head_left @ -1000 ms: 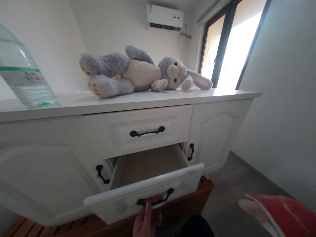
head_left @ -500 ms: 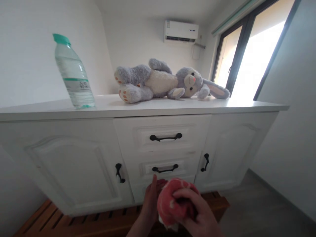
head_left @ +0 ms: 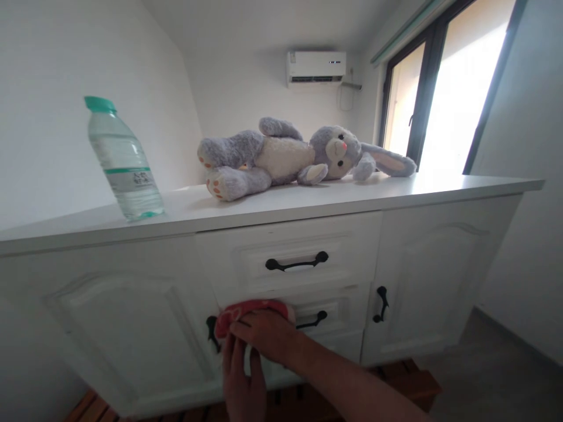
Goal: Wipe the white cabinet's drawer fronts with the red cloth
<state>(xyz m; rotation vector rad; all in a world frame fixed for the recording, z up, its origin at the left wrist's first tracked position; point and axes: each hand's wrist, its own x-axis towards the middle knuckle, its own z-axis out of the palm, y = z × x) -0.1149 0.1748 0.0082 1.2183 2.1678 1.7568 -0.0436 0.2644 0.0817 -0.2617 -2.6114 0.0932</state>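
In the head view a red cloth with pale markings [head_left: 225, 316] is spread against the white cabinet front, over the lower drawer's left part and the left door's edge. My right hand [head_left: 266, 334] lies over it, its palm side hidden, and grips it from above. Just below, my left hand [head_left: 241, 375] points upward with its fingers stretched and apart. Its fingertips are near the cloth's lower left edge and my right fingers; I cannot tell if they touch. The left door's black handle [head_left: 213, 333] sits beside the cloth, and the lower drawer handle [head_left: 314, 320] is partly covered.
On the cabinet top [head_left: 185, 212] stand a water bottle [head_left: 127, 170] at the left and a grey plush rabbit [head_left: 281, 158] lying on its side. The upper drawer handle [head_left: 297, 262] and the right door handle [head_left: 380, 305] stick out. Brown wooden slats [head_left: 413, 375] lie underneath.
My right hand has moved left and up with the cloth, from in front of the cabinet onto its front. The bunched cloth is now flatter. My left hand has shifted left, below the right.
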